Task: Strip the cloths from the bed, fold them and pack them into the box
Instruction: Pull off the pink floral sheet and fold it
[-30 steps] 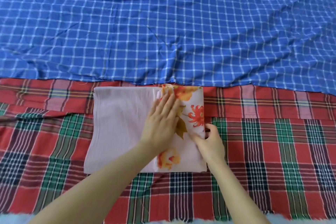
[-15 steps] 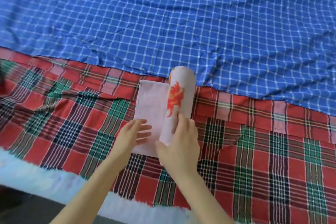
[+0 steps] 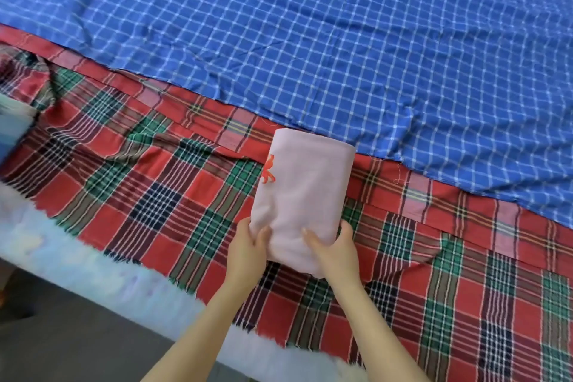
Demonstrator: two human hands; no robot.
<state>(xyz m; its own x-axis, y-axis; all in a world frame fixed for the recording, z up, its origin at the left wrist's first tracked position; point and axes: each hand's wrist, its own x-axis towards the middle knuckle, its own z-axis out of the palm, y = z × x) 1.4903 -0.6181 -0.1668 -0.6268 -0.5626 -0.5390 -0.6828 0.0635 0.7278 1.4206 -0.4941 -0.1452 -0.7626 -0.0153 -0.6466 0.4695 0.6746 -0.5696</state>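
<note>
Fingers (image 3: 346,228): clamped on the folded pink cloth (image 3: 305,192), both sets. Thumbs press on top and one right finger hooks up the side edge. The rest are tucked underneath, out of sight.
Left hand (image 3: 248,250): on the near-left corner of the bundle, and it's a firm pinch.
Right hand (image 3: 336,253): on the near-right corner, level with its partner.
Where the bundle lies: straight ahead of the fingers, over the red tartan cloth (image 3: 148,195). Its far end reaches just about to the hem of the blue checked cloth (image 3: 310,40). Whether it's lifted or resting is hard to tell.
Long axis: runs away from the person, with the far end leaning a touch to the right. An orange flower print peeks out on the left edge.
Nearer hand: neither, it's an even two-handed hold on the short near edge.
Surface: soft layers with the tartan rumpled on the left, so nothing firm to slide on.
Room: a white fleecy edge (image 3: 93,260) trims the bed front, with grey floor (image 3: 62,347) below. A blurred pale shape (image 3: 12,124) sits at the far left, and it can't be said whether that's the box.
Next move, my call: folding looks done, so lift and carry to the box, keeping the bundle level.
Watch for: the unsupported far end drooping and the folds springing open.
</note>
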